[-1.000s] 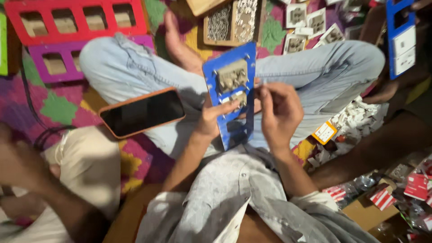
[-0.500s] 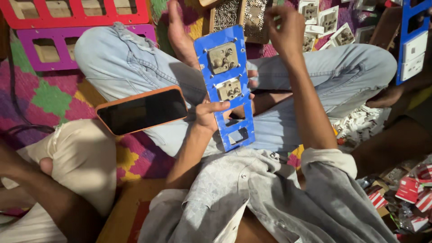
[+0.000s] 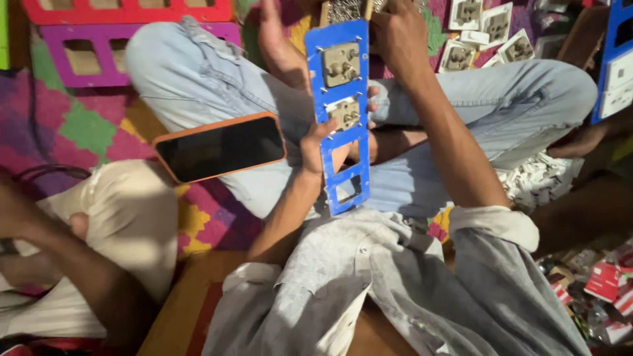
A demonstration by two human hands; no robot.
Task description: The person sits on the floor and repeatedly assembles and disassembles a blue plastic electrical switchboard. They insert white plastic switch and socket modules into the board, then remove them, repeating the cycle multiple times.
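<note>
The left hand [image 3: 323, 148] is closed around the blue plate [image 3: 341, 118], thumb on its front face and fingers wrapped behind, gripping it near mid-length over the lap. The plate stands with its long axis running away from the person, two switch modules [image 3: 341, 64] filling its far openings and two near openings bare. The right hand [image 3: 395, 36] reaches past the plate's far end toward the pile of loose modules [image 3: 484, 29] on the floor beyond the knees; whether its fingers have closed on anything I cannot tell. So the modules lie ahead and to the right, nearer the right hand. A phone [image 3: 221, 148] rests on the left thigh, just beside the plate.
</note>
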